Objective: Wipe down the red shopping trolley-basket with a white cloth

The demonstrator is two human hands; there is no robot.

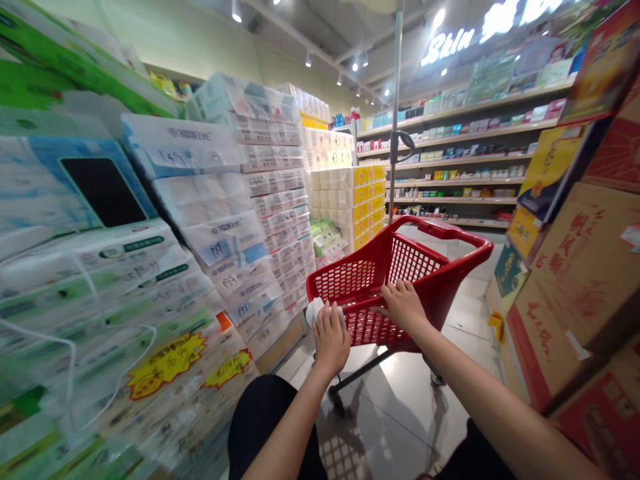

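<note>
A red plastic shopping cart (425, 227) on dark legs and wheels stands in front of me, its basket walls full of small holes. My left hand (331, 339) presses a white cloth (314, 311) against the near left corner of the basket rim. Part of the cloth is covered by my fingers. Farther right along the same rim, my right hand (404, 305) holds on, with its fingers over the edge and its thumb along the side. Between the perforated walls I see no goods.
Tall stacks of packaged tissue (235, 247) line the left side, with a dark-screened phone (104, 192) and a white cable (75, 360) against them. Cardboard cartons (575, 280) are piled on the right. Behind the cart rise a metal pole (395, 120) and stocked shelves (460, 140).
</note>
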